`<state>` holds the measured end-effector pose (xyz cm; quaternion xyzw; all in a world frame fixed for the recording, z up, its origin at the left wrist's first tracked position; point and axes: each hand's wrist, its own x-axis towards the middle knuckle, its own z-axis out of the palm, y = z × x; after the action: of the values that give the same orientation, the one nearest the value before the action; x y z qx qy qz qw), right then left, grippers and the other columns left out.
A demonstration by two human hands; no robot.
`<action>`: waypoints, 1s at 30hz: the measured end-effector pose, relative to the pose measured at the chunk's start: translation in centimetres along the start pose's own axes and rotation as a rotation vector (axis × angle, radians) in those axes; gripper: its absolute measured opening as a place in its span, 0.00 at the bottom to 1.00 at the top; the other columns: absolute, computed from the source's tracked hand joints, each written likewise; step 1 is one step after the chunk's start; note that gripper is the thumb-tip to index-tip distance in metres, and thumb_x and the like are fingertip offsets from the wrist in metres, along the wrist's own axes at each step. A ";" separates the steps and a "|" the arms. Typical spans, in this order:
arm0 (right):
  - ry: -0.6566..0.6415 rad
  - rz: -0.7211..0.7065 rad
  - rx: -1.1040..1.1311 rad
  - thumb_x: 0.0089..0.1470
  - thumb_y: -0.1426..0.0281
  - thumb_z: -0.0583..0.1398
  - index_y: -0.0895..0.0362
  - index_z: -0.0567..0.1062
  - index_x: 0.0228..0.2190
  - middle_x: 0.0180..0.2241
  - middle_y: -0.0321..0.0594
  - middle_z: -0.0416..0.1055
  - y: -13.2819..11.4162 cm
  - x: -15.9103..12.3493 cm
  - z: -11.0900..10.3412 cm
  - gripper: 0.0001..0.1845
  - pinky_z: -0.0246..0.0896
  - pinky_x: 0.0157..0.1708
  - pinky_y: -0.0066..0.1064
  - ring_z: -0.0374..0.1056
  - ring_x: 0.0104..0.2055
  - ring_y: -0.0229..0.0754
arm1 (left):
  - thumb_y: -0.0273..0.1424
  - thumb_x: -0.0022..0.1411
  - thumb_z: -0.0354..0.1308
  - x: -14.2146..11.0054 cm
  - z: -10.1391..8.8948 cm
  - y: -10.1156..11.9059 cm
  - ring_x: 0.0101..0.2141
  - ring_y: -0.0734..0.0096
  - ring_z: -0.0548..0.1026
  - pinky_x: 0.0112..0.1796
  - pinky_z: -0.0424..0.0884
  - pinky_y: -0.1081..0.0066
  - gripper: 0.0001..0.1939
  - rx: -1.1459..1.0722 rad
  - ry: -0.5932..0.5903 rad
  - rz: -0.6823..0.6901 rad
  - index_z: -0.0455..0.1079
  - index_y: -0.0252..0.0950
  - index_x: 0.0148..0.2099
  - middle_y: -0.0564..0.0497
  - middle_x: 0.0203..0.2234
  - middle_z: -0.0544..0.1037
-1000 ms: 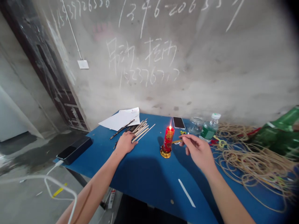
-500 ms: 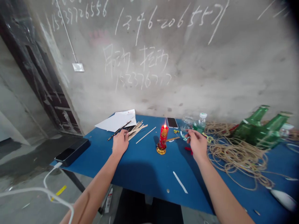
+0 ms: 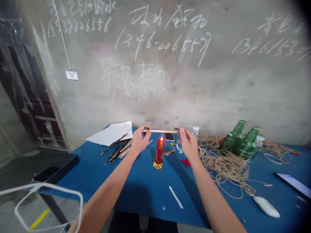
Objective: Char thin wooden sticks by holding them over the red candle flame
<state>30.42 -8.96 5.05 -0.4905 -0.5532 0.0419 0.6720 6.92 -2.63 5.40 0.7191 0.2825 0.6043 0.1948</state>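
A thin wooden stick point(image 3: 161, 131) is stretched level between my two hands. My left hand point(image 3: 140, 139) pinches its left end, and the fingers of my right hand point(image 3: 187, 142) close on its right end. Just below the stick's middle burns a lit red candle point(image 3: 159, 150) on a gold base; whether the flame touches the wood I cannot tell. Left of the candle, beside my left forearm, lie several pale sticks point(image 3: 126, 148) and darkened ones point(image 3: 114, 151). Small red pieces point(image 3: 186, 162) rest under my right hand.
White papers point(image 3: 109, 133) lie at the back left. A phone point(image 3: 169, 136) sits behind the candle. Tangled twine point(image 3: 224, 166) and green bottles point(image 3: 245, 140) take up the right side. A white strip point(image 3: 176, 197) lies in front, and a black box point(image 3: 58, 165) stands at the left edge.
My left hand has risen from the stick pile and moved right with a stick. My right hand has come in to its other end. The view has shifted right and upward.
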 end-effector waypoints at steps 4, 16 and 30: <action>-0.029 0.030 0.039 0.61 0.47 0.61 0.56 0.85 0.42 0.35 0.44 0.80 1.5 -0.9 -0.9 0.26 0.66 0.29 0.32 0.70 0.32 0.43 | 0.39 0.70 0.57 -0.5 1.4 -1.3 0.28 0.71 0.72 0.32 0.67 0.72 0.10 -0.133 -0.044 -0.076 0.73 0.38 0.41 0.52 0.28 0.75; 0.086 0.079 0.134 0.59 0.53 0.66 0.55 0.84 0.47 0.35 0.45 0.80 2.1 -2.8 -1.2 0.23 0.66 0.27 0.33 0.70 0.30 0.43 | 0.43 0.69 0.61 -2.7 1.4 -2.2 0.30 0.70 0.74 0.36 0.70 0.70 0.14 -0.402 -0.090 -0.197 0.74 0.37 0.44 0.53 0.26 0.74; 0.194 0.240 0.315 0.52 0.53 0.72 0.58 0.82 0.36 0.29 0.40 0.76 3.4 -2.3 -1.4 0.20 0.53 0.17 0.25 0.60 0.20 0.31 | 0.43 0.61 0.69 -2.4 1.1 -3.6 0.36 0.63 0.82 0.40 0.77 0.66 0.14 -0.378 -0.025 -0.241 0.80 0.37 0.41 0.47 0.33 0.84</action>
<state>32.30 -9.42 1.17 -0.4432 -0.4104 0.1602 0.7807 7.11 -1.34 1.11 0.6383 0.2456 0.6099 0.4004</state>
